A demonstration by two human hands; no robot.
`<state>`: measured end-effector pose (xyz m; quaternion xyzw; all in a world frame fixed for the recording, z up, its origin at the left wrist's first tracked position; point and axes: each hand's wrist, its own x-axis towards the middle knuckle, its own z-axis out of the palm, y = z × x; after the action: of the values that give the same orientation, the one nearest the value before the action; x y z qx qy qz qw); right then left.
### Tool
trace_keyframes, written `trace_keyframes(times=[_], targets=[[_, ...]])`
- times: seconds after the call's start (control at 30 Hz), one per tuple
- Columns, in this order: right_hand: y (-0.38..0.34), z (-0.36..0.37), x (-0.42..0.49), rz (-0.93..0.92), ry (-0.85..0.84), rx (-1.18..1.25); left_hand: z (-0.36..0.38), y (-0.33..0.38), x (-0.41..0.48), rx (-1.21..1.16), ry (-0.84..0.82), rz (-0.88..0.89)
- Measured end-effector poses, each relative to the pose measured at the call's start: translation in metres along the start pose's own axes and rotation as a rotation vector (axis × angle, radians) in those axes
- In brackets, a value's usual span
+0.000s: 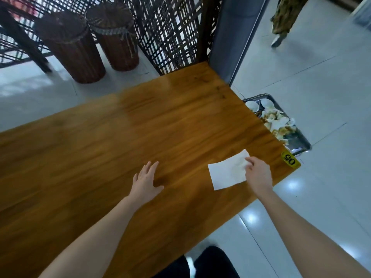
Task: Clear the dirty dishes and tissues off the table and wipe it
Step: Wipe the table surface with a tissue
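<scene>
A flat white tissue (226,171) lies on the wooden table (140,127) near its right edge. My right hand (258,174) pinches the tissue's right side with curled fingers. My left hand (146,180) rests flat on the tabletop to the left, fingers straight. On the floor past the table's right edge sits a metal tray (301,142) holding white bowls (253,106) and crumpled dirty tissues (279,123).
A yellow tag reading 05 (290,159) marks the table's right corner. Two dark wooden stools (80,47) stand beyond the far edge by a woven lattice screen (170,31). A person's leg (285,19) is on the tiled floor at the far right.
</scene>
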<state>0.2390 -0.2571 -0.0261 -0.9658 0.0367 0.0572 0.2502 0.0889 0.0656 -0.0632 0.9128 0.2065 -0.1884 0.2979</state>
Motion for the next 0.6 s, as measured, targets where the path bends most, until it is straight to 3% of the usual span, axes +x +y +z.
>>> trace_keyframes(times=[0.23,0.6], targets=[[0.014,-0.016,0.060,-0.015,-0.035,-0.006,0.011,0.029,0.013,-0.002,0.029,-0.148],[0.019,0.018,0.086,-0.343,-0.459,-0.040,0.057,0.110,0.022,-0.072,0.114,-0.330]])
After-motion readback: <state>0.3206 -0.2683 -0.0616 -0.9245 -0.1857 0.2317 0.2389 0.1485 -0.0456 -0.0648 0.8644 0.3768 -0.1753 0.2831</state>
